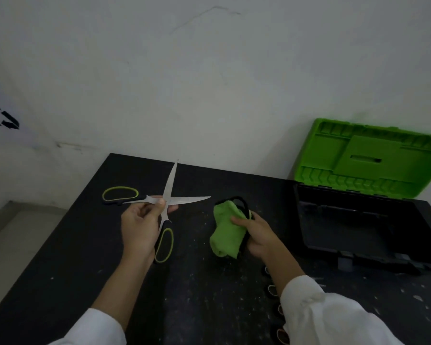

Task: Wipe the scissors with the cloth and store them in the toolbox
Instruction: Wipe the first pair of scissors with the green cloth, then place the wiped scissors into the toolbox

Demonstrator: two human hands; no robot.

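Scissors (168, 199): blades spread, pinched at the pivot by my left fingers (161, 204).
Cloth (225, 232): gripped in my right fingers (239, 221), apart from the scissors.
Toolbox (370, 158): stood open; storing remained undone.

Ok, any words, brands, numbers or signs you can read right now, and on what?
No words or numbers are readable anywhere.
On the wall, left edge: black arrow marks, no letters, partly cut off.
The scissors, cloth and toolbox lid show no print.

Left grip (139, 225) pinching, right grip (256, 235) curled closed, both held apart
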